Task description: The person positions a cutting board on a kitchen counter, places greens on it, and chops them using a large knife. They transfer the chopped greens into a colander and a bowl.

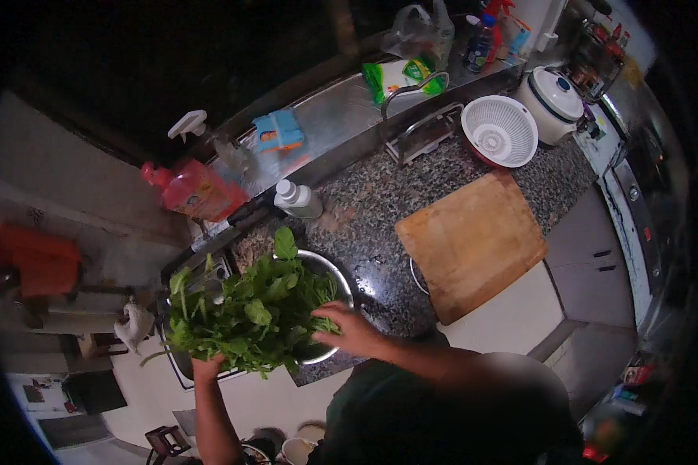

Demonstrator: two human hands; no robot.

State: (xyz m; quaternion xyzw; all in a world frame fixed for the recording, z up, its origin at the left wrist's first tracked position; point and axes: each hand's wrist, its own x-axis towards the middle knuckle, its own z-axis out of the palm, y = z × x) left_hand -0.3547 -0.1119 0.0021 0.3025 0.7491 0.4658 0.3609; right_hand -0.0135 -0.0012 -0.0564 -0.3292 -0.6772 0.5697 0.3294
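A big bunch of leafy greens (pixel 260 310) spreads over a metal bowl (pixel 341 283) and the sink edge beside it. My right hand (pixel 349 329) closes around the stems at the bunch's right side, above the bowl's rim. At its lower left, my left hand (pixel 207 367) grips the greens from below; leaves cover most of its fingers. The greens hide much of the bowl and its inside.
Behind the bowl stands a white bottle (pixel 298 199). A wooden cutting board (pixel 473 244) lies to the right, overhanging the counter's front edge. Beyond it are a white colander (pixel 500 132) and a lidded pot (pixel 551 105). A pink bottle (pixel 202 194) stands at the left.
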